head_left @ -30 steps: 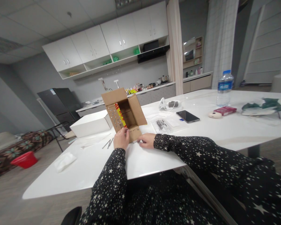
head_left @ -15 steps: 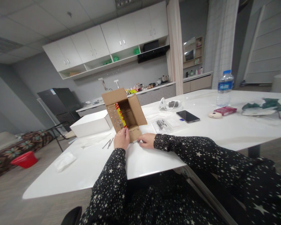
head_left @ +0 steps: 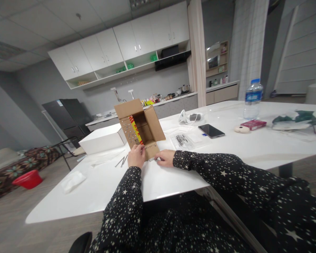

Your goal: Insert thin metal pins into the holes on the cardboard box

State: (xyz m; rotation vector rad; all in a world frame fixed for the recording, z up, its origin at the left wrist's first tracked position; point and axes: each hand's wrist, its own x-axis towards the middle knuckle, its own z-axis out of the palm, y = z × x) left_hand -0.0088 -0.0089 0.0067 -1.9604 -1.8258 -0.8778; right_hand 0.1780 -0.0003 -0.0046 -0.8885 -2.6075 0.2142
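An open cardboard box (head_left: 156, 128) stands tilted on the table with its flaps spread. Small grey dots cover its left flap (head_left: 127, 130), and a row of darker ones runs along the front flap (head_left: 150, 151). My left hand (head_left: 136, 156) is at the left edge of the front flap, thumb and fingers closed together; what is between them is too small to make out. At the flap's lower right corner, my right hand (head_left: 165, 157) rests on the table with fingers closed around short thin metal rods (head_left: 151, 159). More thin metal rods (head_left: 123, 161) lie left of my left hand.
A white box (head_left: 102, 140) stands behind on the left, and a crumpled tissue (head_left: 73, 181) lies near the left edge. To the right are a plastic sleeve (head_left: 191, 141), a phone (head_left: 211, 131), a pink carton (head_left: 253, 124) and a water bottle (head_left: 252, 100).
My left hand's fingers have shifted slightly over the front flap's left edge. My right hand and the cardboard box look the same.
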